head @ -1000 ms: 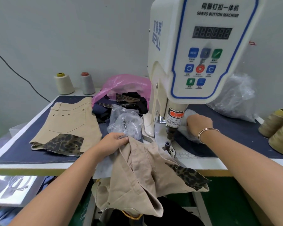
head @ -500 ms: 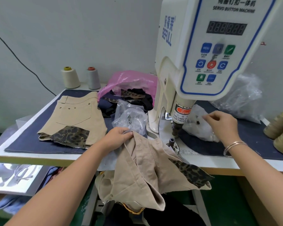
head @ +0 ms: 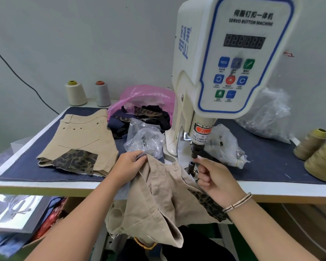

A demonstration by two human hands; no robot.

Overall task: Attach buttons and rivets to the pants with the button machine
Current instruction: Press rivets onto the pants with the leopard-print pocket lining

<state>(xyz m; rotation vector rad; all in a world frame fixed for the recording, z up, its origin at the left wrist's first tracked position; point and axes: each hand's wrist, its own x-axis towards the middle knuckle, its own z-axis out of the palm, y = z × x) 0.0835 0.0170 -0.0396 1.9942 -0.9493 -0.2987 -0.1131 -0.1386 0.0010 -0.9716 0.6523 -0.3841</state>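
Pants (head: 158, 189) gripped by left hand (head: 129, 163); right hand (head: 213, 178) pinches tiny part at die (head: 191, 164); finished pair (head: 83, 140) at 10 o'clock; pressing pending.

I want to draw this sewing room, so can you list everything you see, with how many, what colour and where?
button machine: 1, white with blue trim, back right of the table
pants: 1, tan with leopard patch, hanging off the table's front edge
folded pants: 1, tan with leopard patch, left on the blue mat
pink bag: 1, pink, scraps inside, behind the machine's left side
clear bags: 3, see-through, either side of the machine
thread cones: 4, cream and grey back left, two olive far right
table: 1, white edge, blue mat
left hand: grip on the pants
right hand: fingers pinched below the machine's punch, something tiny perhaps
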